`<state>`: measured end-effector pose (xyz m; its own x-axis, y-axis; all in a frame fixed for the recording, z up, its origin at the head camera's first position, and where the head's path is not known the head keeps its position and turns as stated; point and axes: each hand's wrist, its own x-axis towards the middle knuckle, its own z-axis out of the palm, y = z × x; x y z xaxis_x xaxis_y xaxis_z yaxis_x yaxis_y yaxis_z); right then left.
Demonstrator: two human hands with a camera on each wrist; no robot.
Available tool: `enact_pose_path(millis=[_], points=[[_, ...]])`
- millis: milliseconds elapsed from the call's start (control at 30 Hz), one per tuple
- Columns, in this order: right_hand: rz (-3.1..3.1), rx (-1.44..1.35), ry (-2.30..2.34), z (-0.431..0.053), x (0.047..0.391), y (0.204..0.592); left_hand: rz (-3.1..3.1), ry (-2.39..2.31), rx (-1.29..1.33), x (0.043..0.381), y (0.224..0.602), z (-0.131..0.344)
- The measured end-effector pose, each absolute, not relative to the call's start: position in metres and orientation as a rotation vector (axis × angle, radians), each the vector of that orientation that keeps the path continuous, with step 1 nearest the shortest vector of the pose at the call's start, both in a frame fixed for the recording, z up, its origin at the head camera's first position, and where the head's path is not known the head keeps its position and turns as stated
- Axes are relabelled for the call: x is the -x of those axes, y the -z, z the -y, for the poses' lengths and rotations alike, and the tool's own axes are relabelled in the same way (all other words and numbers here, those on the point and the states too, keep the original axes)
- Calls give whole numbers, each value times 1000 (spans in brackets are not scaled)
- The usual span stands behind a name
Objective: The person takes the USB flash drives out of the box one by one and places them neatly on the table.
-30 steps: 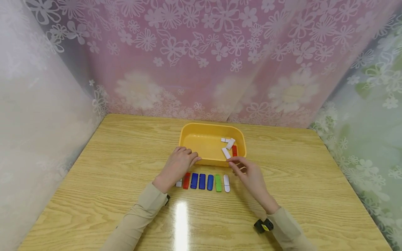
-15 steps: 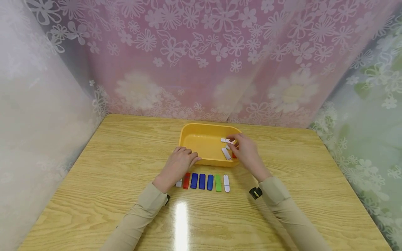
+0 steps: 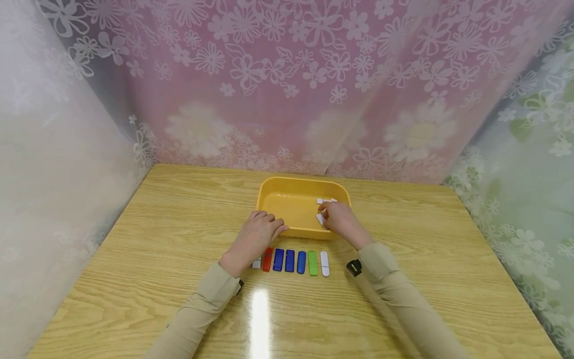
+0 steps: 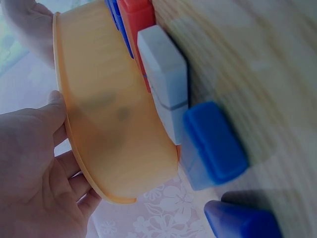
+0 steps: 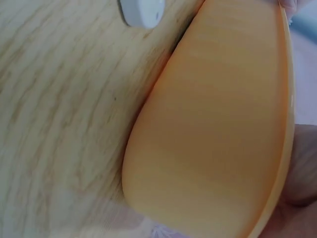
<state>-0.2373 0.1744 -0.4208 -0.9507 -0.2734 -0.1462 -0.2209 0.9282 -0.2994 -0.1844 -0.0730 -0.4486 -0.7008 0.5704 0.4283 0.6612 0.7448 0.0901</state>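
In the head view, my left hand [image 3: 254, 237] holds the near rim of a yellow plastic bin [image 3: 291, 232] by its left part. The left wrist view shows that thumb and fingers around the rim. My right hand [image 3: 343, 223] reaches into the bin's right end, fingers bent down among white USB flash drives. One white drive [image 3: 320, 220] lies by its fingertips; another [image 3: 320, 201] lies farther back. Whether the right fingers pinch anything is hidden. The right wrist view shows mostly the bin's outer wall [image 5: 213, 114].
Capped flash drives stand in a row before the bin: white [image 3: 325, 263], green [image 3: 312, 263], several blue [image 3: 289, 261], red [image 3: 267, 260] and white [image 3: 256, 263]. The left wrist view shows more blue ones [image 4: 218, 144] beyond. Floral curtains [image 3: 291, 124] surround the wooden table.
My right hand has moved from the near rim into the bin, first to the drives at its back right, then slightly left and nearer. My left hand has stayed on the rim.
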Motion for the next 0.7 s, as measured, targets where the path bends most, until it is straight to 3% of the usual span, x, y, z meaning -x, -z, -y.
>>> enact_pose_path(millis=[500,700], points=[[-2836,356,623,-175,245,429,2570,342,945,184,448,72],[-2838,312,921,-177,239,430,2583,336,937,184,448,72]])
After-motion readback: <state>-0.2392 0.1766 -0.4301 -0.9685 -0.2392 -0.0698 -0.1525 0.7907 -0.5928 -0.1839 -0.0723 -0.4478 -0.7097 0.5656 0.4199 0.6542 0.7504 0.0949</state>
